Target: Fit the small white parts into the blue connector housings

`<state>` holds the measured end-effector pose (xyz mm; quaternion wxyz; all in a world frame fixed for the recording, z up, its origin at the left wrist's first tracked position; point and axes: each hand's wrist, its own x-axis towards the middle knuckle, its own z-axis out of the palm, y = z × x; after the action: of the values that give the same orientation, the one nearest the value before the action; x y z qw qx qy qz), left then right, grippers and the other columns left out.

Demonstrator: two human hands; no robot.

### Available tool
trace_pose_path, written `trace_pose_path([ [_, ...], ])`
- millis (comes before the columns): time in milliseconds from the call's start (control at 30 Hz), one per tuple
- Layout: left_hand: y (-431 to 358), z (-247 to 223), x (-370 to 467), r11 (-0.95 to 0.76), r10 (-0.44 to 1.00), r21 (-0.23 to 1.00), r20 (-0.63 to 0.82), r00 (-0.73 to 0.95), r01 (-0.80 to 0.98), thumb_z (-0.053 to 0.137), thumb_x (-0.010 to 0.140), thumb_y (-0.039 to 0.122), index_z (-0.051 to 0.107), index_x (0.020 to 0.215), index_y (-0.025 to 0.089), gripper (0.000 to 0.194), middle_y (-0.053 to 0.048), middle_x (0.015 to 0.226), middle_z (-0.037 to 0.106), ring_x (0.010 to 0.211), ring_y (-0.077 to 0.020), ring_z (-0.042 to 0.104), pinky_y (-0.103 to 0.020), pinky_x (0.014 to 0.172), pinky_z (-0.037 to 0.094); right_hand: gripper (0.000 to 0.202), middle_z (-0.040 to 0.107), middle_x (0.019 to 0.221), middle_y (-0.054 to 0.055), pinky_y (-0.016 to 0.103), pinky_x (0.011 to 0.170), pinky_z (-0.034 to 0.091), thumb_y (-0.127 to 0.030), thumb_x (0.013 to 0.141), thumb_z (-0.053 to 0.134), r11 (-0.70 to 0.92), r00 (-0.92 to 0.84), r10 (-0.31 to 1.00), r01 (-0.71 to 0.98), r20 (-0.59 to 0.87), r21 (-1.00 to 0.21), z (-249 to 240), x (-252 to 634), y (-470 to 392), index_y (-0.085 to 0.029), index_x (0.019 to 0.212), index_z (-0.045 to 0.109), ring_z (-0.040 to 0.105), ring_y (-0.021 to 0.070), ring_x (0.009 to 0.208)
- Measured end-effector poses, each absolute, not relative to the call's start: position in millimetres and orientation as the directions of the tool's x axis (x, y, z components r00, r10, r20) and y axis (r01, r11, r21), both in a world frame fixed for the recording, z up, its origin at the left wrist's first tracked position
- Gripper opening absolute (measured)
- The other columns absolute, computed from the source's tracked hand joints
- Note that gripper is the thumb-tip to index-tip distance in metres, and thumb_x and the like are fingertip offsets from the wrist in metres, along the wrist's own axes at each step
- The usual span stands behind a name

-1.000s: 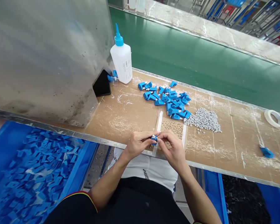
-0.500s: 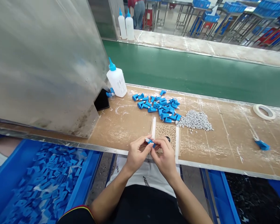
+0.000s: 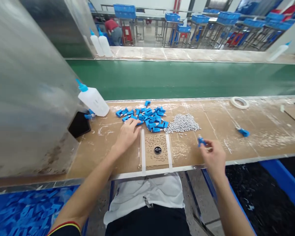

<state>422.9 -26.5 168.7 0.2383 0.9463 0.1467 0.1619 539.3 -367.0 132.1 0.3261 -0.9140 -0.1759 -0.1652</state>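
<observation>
My left hand (image 3: 128,132) reaches to the near left side of a pile of blue plastic parts (image 3: 152,118), its fingertips touching parts there; whether it grips one is hard to make out. Out to the right, my right hand (image 3: 213,156) pinches a blue part (image 3: 201,141) between thumb and fingers above the brown work surface. Small grey pieces (image 3: 183,123) lie heaped to the right of the blue pile. Between my hands, a small round black object (image 3: 157,150) sits on a cardboard pad (image 3: 151,160) with dark marks, edged by white strips.
A white bottle (image 3: 94,101) leans beside a black object (image 3: 79,125) at the metal wall. A tape roll (image 3: 239,103) and another blue part (image 3: 243,132) lie right. Beyond runs a green belt (image 3: 174,80). Bins flank my lap. A person (image 3: 113,30) bends over far off.
My hands have come apart from around one blue part. The left moved to the blue pile, the right moved rightward holding a blue part. The view has turned to the right.
</observation>
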Motion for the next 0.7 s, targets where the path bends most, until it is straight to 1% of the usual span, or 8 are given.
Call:
trace_pose_path([
  [133,-13,173,459,-0.962,0.262,0.098,0.068,0.963,0.255,0.059,0.089,0.014,0.066,0.112,0.012,0.024,-0.022,0.120,0.064,0.116,-0.0380,0.063,-0.049,0.095,0.054,0.019,0.063,0.084,0.015,0.045,0.076,0.048,-0.032,0.077,0.052,-0.938,0.920,0.005,0.140,0.392,-0.318,136,621,-435,-0.018,0.081,0.063,0.057,0.0295,0.081],
  [200,-10,173,463,-0.970,0.244,0.011,0.000,0.970,0.244,0.053,0.091,0.012,0.065,0.112,0.010,0.024,-0.023,0.118,0.064,0.110,-0.0380,0.066,-0.047,0.088,0.056,0.019,0.063,0.089,0.018,0.049,0.083,0.047,-0.030,0.075,0.052,-0.965,0.912,0.010,0.115,0.410,-0.234,141,642,-447,-0.016,0.082,0.064,0.057,0.0330,0.089],
  [267,-5,173,459,-0.971,0.239,0.003,-0.029,0.971,0.239,0.047,0.092,0.010,0.065,0.110,0.010,0.026,-0.022,0.115,0.066,0.103,-0.0360,0.069,-0.045,0.084,0.057,0.022,0.063,0.096,0.020,0.051,0.088,0.045,-0.031,0.078,0.053,-0.965,0.877,0.062,0.174,0.476,-0.194,145,645,-442,-0.015,0.085,0.065,0.056,0.0350,0.098],
  [333,2,172,448,-0.965,0.245,0.100,0.009,0.970,0.242,0.048,0.091,0.012,0.066,0.106,0.012,0.023,-0.019,0.109,0.069,0.098,-0.0328,0.071,-0.043,0.083,0.057,0.022,0.063,0.098,0.018,0.048,0.088,0.046,-0.034,0.082,0.053,-0.920,0.851,0.178,0.322,0.494,-0.224,144,635,-424,-0.017,0.089,0.065,0.057,0.0325,0.097],
  [433,2,168,418,-0.870,0.321,0.435,0.146,0.936,0.230,0.057,0.089,0.024,0.068,0.104,0.017,0.020,-0.012,0.103,0.072,0.091,-0.0266,0.071,-0.037,0.081,0.058,0.020,0.065,0.089,0.010,0.038,0.074,0.050,-0.035,0.090,0.051,-0.700,0.815,0.475,0.579,0.332,-0.419,136,607,-385,-0.020,0.092,0.065,0.060,0.0236,0.078],
  [500,-10,163,395,-0.691,0.425,0.694,0.164,0.890,0.202,0.060,0.089,0.033,0.069,0.104,0.017,0.023,-0.008,0.096,0.074,0.081,-0.0217,0.070,-0.032,0.074,0.058,0.019,0.065,0.083,0.007,0.035,0.066,0.049,-0.034,0.092,0.050,-0.569,0.760,0.605,0.620,0.235,-0.540,131,594,-362,-0.021,0.092,0.065,0.059,0.0206,0.070],
  [567,-30,155,375,-0.443,0.507,0.881,0.096,0.856,0.164,0.065,0.087,0.038,0.070,0.101,0.017,0.026,-0.005,0.088,0.074,0.075,-0.0187,0.070,-0.029,0.069,0.058,0.018,0.066,0.079,0.006,0.034,0.064,0.049,-0.032,0.092,0.051,-0.533,0.739,0.647,0.614,0.188,-0.583,130,591,-345,-0.021,0.090,0.064,0.059,0.0200,0.068],
  [700,-69,134,350,-0.086,0.561,0.989,-0.051,0.826,0.119,0.071,0.083,0.042,0.070,0.095,0.016,0.028,-0.005,0.084,0.073,0.077,-0.0178,0.071,-0.027,0.069,0.060,0.011,0.065,0.073,0.004,0.032,0.062,0.047,-0.027,0.087,0.053,-0.555,0.709,0.698,0.623,0.098,-0.551,137,605,-329,-0.022,0.080,0.061,0.058,0.0193,0.064],
])
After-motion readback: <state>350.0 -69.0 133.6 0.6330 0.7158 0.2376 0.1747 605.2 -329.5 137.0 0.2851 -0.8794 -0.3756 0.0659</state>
